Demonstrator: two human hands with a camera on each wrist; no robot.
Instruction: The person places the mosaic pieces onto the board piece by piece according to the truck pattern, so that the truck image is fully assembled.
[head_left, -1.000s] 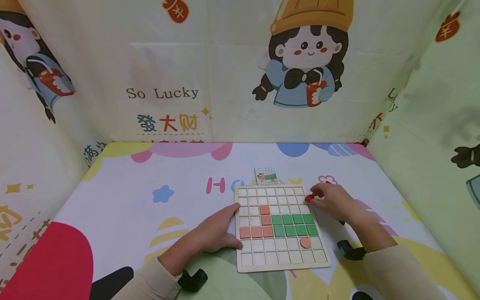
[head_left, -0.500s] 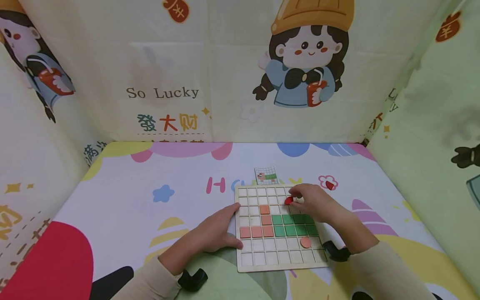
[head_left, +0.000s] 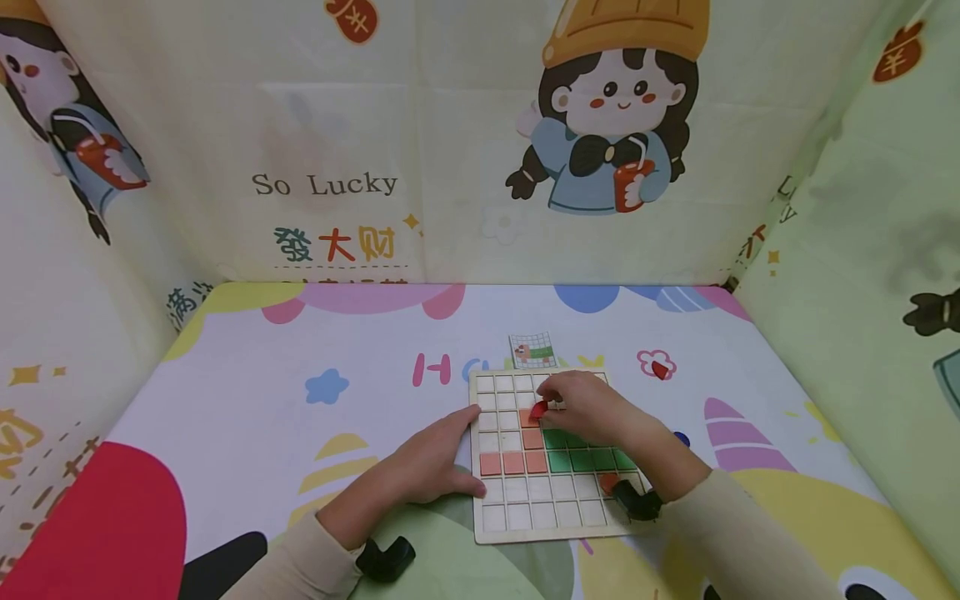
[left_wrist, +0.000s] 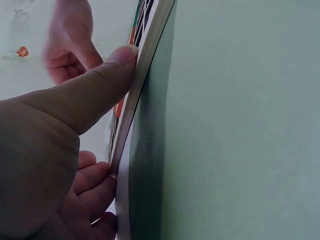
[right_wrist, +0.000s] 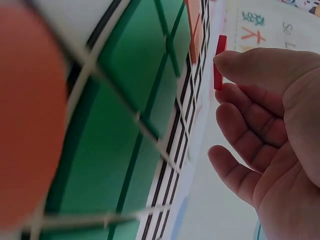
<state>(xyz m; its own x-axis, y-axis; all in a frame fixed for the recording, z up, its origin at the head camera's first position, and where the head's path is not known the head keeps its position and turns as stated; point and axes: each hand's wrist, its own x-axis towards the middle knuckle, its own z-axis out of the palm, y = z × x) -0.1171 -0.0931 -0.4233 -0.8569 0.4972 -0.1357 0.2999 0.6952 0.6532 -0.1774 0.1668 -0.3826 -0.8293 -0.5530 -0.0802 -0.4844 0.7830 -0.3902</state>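
Observation:
A square grid board [head_left: 551, 535] lies on the table in the head view. My left hand [head_left: 431, 462] rests at its left side, with thumb and fingertips touching the edge; in the left wrist view the thumb [left_wrist: 107, 82] presses that edge. My right hand [head_left: 588, 407] pinches a small red tile [head_left: 538, 410] between thumb and fingers, above the topmost of the salmon tiles [head_left: 512, 463]. In the right wrist view the red tile [right_wrist: 218, 62] appears edge-on, its face hidden. Green tiles [head_left: 581, 460] fill two rows, partly covered by the right hand and forearm. A round orange piece [head_left: 609, 482] sits nearer me.
A small pattern card [head_left: 532, 351] lies just behind the board. Another red piece [head_left: 659, 370] is on the cloth at the right, and a blue piece [head_left: 682, 438] shows partly past the right forearm. Printed fabric walls [head_left: 465, 167] enclose the table's back and sides.
My right hand has carried the red tile leftward from the board's right edge to above the top salmon tile. The left hand and the board have stayed put.

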